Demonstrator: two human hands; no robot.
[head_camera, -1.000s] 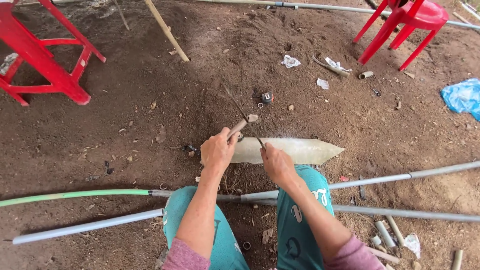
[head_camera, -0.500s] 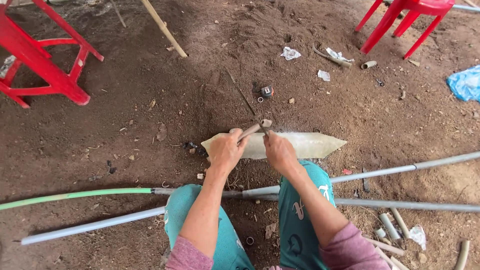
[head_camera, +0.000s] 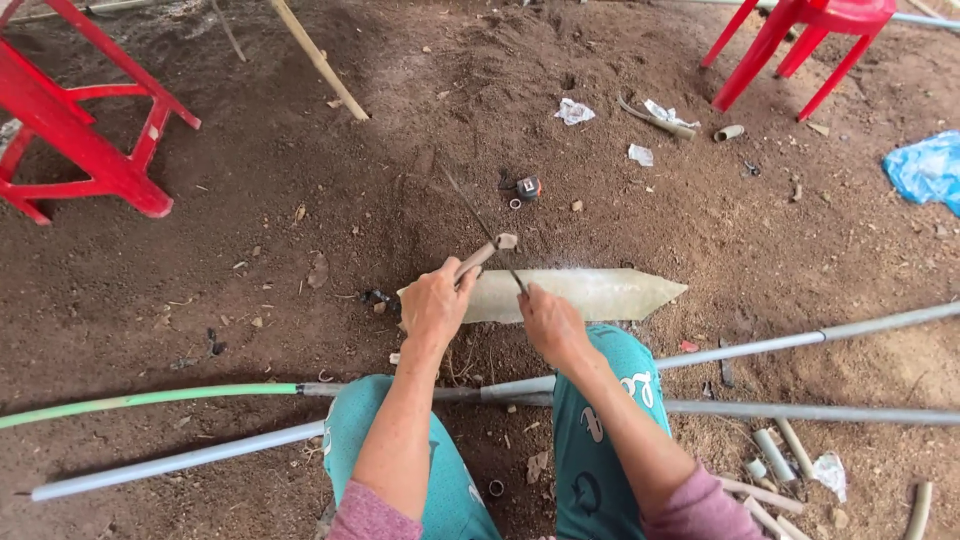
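Observation:
My left hand grips a short tan piece of pipe that sticks up and to the right from my fist. Just to its right, my right hand holds a thin dark blade, which slants up to the left and crosses the pipe piece. Both hands hover over a pale, flat board with a pointed right end lying on the dirt in front of my knees. My legs in teal trousers fill the bottom of the view.
Long grey pipes and a green pipe lie across the dirt by my legs. Red plastic furniture stands at back left and back right. Short pipe offcuts, paper scraps, a blue bag and a small roll are scattered about.
Both hands have stayed together over the pale board, shifting only slightly. The blade has slid a little across the pipe piece. The view has tilted slightly.

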